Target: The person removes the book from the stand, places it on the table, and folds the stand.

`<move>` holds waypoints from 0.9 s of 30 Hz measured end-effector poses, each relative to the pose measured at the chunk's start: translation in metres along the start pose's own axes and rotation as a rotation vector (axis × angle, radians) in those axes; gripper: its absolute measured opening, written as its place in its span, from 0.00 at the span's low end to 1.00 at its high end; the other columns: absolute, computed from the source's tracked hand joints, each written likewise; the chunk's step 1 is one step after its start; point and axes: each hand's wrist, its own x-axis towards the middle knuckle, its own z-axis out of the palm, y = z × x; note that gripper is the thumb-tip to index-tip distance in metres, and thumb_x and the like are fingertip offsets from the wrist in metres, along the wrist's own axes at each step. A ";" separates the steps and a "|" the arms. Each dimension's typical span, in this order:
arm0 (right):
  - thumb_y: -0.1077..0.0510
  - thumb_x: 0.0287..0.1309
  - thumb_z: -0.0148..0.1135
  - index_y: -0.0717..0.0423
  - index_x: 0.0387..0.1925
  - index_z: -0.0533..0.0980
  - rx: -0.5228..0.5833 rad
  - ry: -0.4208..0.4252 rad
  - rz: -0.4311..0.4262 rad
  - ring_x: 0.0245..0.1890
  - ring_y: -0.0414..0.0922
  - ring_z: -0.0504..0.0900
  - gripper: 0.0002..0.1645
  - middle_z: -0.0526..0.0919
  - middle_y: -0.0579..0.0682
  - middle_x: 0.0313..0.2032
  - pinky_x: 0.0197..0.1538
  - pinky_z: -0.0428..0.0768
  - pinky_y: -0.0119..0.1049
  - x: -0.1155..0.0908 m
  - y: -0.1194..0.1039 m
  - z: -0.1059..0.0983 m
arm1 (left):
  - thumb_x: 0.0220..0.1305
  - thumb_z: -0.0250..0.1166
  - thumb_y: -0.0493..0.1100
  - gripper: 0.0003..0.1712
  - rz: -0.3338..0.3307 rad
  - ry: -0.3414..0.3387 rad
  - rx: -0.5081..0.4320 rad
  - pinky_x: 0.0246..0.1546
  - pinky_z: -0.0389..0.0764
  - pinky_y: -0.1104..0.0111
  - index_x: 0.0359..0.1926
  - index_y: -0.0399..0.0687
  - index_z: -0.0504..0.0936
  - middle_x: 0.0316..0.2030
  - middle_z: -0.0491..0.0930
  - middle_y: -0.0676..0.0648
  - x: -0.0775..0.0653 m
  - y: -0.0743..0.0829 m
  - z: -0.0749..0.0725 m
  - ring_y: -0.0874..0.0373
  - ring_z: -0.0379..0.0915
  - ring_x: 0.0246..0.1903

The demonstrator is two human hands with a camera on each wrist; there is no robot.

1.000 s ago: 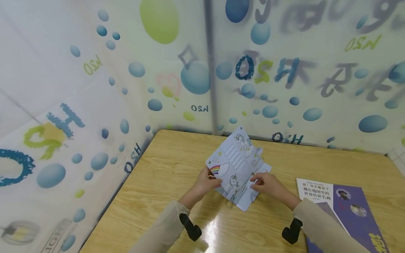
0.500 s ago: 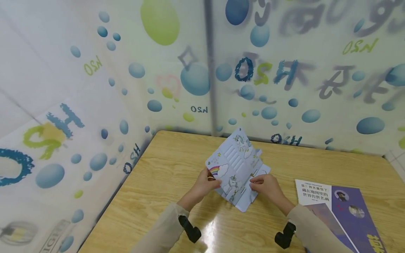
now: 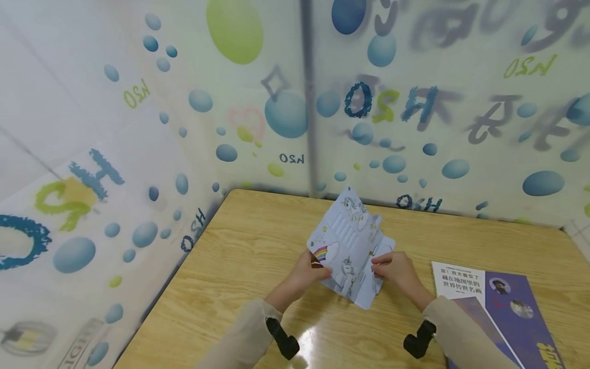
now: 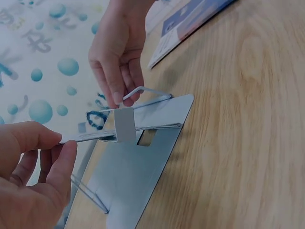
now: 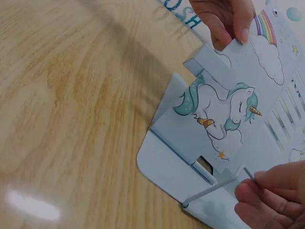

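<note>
A pale blue metal book stand (image 3: 343,238), printed with unicorns and a rainbow, is tilted partly unfolded above the table. My left hand (image 3: 308,271) pinches the left edge of its back panel (image 5: 267,62) between thumb and fingers. My right hand (image 3: 398,269) is at the front lip, its thumb and fingertips pinching a bent wire arm (image 5: 214,191) hinged on the base plate (image 4: 138,176). The left wrist view shows the panel edge-on in my left hand (image 4: 43,167), with a small folded tab (image 4: 125,125) sticking out. Across from it, my right hand (image 4: 121,52) holds the wire.
A purple and white book (image 3: 511,302) lies on the wooden table (image 3: 230,256) to the right, partly under my right sleeve (image 3: 465,333). Behind the table stands a wall covering (image 3: 392,66) with blue and green bubbles. A black wrist camera (image 3: 282,338) is strapped on each forearm.
The book stand has shifted slightly right and turned a little, and both hands have moved with it. My left hand keeps its grip on the panel edge.
</note>
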 end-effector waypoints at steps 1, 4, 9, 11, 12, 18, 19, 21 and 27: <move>0.71 0.48 0.63 0.75 0.34 0.79 -0.014 0.001 -0.001 0.23 0.43 0.81 0.10 0.82 0.57 0.27 0.28 0.80 0.35 0.000 0.000 -0.003 | 0.51 0.60 0.25 0.29 -0.002 -0.004 -0.008 0.38 0.78 0.63 0.56 0.34 0.63 0.41 0.72 0.40 0.000 -0.001 0.003 0.55 0.72 0.35; 0.70 0.49 0.62 0.75 0.35 0.78 -0.061 -0.010 -0.016 0.23 0.43 0.81 0.10 0.82 0.57 0.26 0.28 0.80 0.36 -0.001 0.002 -0.011 | 0.50 0.61 0.25 0.29 -0.014 -0.018 -0.019 0.38 0.78 0.63 0.54 0.34 0.64 0.40 0.72 0.41 0.000 -0.003 0.013 0.55 0.72 0.35; 0.68 0.49 0.62 0.73 0.36 0.79 -0.123 -0.039 -0.035 0.24 0.44 0.81 0.11 0.83 0.56 0.28 0.29 0.80 0.36 0.001 0.006 -0.024 | 0.47 0.61 0.25 0.28 -0.005 -0.043 -0.044 0.39 0.78 0.65 0.52 0.34 0.66 0.39 0.73 0.43 -0.004 -0.004 0.028 0.57 0.72 0.34; 0.68 0.49 0.62 0.72 0.36 0.80 -0.124 -0.049 -0.036 0.25 0.43 0.81 0.11 0.83 0.56 0.28 0.29 0.80 0.36 0.002 0.008 -0.028 | 0.46 0.61 0.24 0.27 0.011 -0.043 -0.050 0.38 0.77 0.66 0.51 0.33 0.67 0.38 0.74 0.44 -0.006 -0.004 0.034 0.57 0.72 0.34; 0.68 0.49 0.62 0.72 0.36 0.79 -0.125 -0.051 -0.039 0.25 0.44 0.81 0.11 0.83 0.57 0.29 0.29 0.80 0.36 0.002 0.009 -0.030 | 0.45 0.61 0.24 0.27 0.018 -0.042 -0.048 0.38 0.77 0.67 0.50 0.33 0.67 0.38 0.74 0.44 -0.006 -0.004 0.036 0.58 0.72 0.34; 0.69 0.49 0.62 0.72 0.38 0.79 -0.161 -0.037 -0.039 0.26 0.45 0.81 0.12 0.83 0.58 0.29 0.30 0.80 0.37 -0.001 0.011 -0.035 | 0.46 0.61 0.24 0.25 0.043 -0.040 -0.025 0.37 0.76 0.70 0.48 0.33 0.69 0.37 0.75 0.44 -0.007 -0.006 0.047 0.58 0.72 0.34; 0.69 0.49 0.61 0.72 0.38 0.79 -0.171 -0.040 -0.045 0.27 0.45 0.81 0.12 0.83 0.57 0.29 0.30 0.80 0.37 -0.001 0.011 -0.035 | 0.46 0.61 0.24 0.25 0.044 -0.044 -0.021 0.37 0.76 0.70 0.48 0.33 0.69 0.37 0.76 0.44 -0.007 -0.005 0.048 0.58 0.72 0.34; 0.69 0.49 0.62 0.73 0.39 0.78 -0.188 -0.055 -0.065 0.27 0.45 0.81 0.13 0.82 0.57 0.29 0.30 0.80 0.38 -0.001 0.012 -0.037 | 0.47 0.62 0.25 0.25 0.044 -0.060 -0.003 0.37 0.76 0.69 0.49 0.34 0.69 0.38 0.76 0.44 -0.007 -0.004 0.048 0.58 0.73 0.35; 0.65 0.51 0.63 0.72 0.42 0.76 -0.261 -0.149 -0.151 0.29 0.47 0.80 0.16 0.82 0.55 0.29 0.31 0.79 0.40 -0.008 0.007 -0.047 | 0.49 0.65 0.27 0.24 0.027 -0.205 0.120 0.37 0.76 0.69 0.49 0.34 0.70 0.38 0.77 0.44 -0.002 0.003 0.028 0.57 0.75 0.36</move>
